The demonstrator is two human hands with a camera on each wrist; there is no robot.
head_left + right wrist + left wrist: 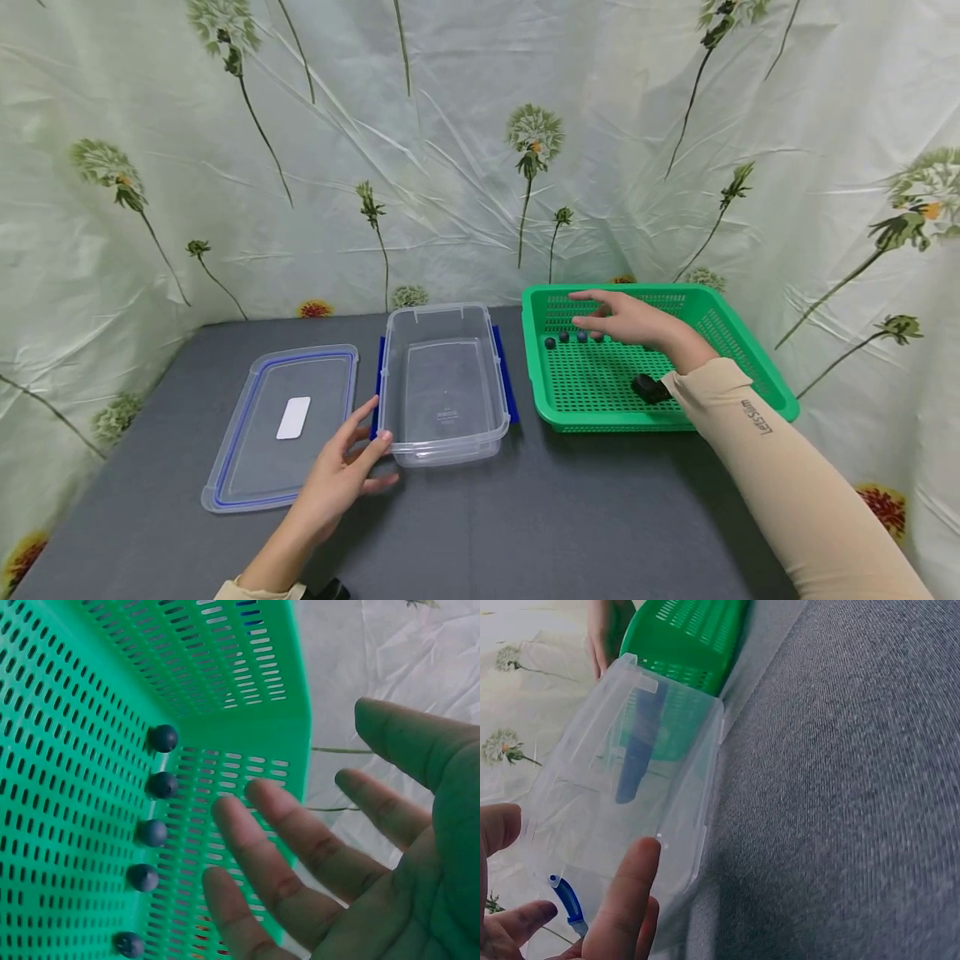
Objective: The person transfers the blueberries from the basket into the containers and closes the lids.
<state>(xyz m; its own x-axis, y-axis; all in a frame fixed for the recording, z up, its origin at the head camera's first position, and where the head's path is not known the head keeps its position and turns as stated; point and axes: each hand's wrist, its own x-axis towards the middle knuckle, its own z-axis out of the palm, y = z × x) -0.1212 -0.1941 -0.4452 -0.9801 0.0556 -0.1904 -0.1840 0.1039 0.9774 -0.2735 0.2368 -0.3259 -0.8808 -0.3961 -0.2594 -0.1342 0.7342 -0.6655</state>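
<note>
A clear plastic container (444,379) stands on the table with its blue side clips folded down. My left hand (335,483) is at its near left corner, thumb at the rim and fingers loosely spread along the side. In the left wrist view, a finger (626,896) stretches in front of the container wall. My right hand (637,322) hovers over the green basket (600,387), fingers spread and holding nothing. Several blueberries (152,832) lie in a row along the basket's far wall, just beyond my fingertips (225,810) in the right wrist view.
The container's clear lid (251,454), with a blue seal and a white label (293,417), lies flat to the left. A grey cloth (480,533) covers the table. Behind it hangs a flower-printed curtain (450,167). A black wrist camera (649,389) shows below my right wrist.
</note>
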